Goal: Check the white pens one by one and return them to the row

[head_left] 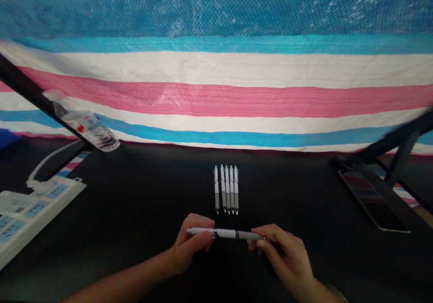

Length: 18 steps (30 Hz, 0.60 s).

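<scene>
I hold a white and grey pen (226,234) sideways over the black table (142,213), one end in each hand. My left hand (192,244) is closed, pinching the pen's white clip end. The fingers of my right hand (283,253) are pinched on the grey tip end. Just beyond my hands lies a row of several matching pens (226,190), side by side, tips pointing toward me.
A white power strip (30,208) with a cable sits at the left edge. A clear water bottle (84,125) lies tilted at the back left. A phone (374,199) rests by black stand legs at the right. A striped tarp (216,82) hangs behind.
</scene>
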{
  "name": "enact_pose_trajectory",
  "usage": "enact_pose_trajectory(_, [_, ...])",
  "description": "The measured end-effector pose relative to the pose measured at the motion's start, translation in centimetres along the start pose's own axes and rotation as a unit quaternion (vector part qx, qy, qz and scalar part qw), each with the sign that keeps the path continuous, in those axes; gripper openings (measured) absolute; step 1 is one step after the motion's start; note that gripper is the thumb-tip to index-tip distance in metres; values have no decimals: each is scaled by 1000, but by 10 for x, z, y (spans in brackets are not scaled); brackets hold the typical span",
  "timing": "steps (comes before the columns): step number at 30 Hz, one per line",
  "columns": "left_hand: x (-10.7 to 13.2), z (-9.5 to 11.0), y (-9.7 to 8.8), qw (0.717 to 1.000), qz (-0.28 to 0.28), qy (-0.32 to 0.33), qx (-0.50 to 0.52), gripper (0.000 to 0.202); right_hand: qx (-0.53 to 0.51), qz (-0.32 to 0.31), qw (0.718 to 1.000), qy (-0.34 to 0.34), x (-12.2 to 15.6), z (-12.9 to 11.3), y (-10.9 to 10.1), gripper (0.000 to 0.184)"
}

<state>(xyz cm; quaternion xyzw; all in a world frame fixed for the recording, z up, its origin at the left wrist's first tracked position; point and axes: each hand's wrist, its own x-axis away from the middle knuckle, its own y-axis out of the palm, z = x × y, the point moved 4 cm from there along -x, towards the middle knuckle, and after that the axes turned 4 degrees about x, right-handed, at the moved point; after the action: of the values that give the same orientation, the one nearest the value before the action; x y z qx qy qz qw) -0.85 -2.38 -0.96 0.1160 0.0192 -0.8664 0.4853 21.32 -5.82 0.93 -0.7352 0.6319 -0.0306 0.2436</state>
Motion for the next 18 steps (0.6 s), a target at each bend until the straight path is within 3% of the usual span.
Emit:
enact_pose_trajectory(5, [1, -2, 2, 1000, -25, 10, -5, 57, 35, -78, 996, 6, 0, 2, 4, 47])
enact_pose_trajectory(8, [1, -3, -1, 1000, 4, -13, -3, 58, -12, -74, 997, 26, 2, 5, 7, 27])
enact_pose_trajectory(13, [1, -5, -5, 999, 25, -31, 11, 55, -38, -21, 998, 41, 2, 11, 5, 16])
enact_pose_trajectory(18, [2, -6, -4, 999, 14, -30, 22, 54, 22, -61, 998, -12, -3, 4, 1, 37])
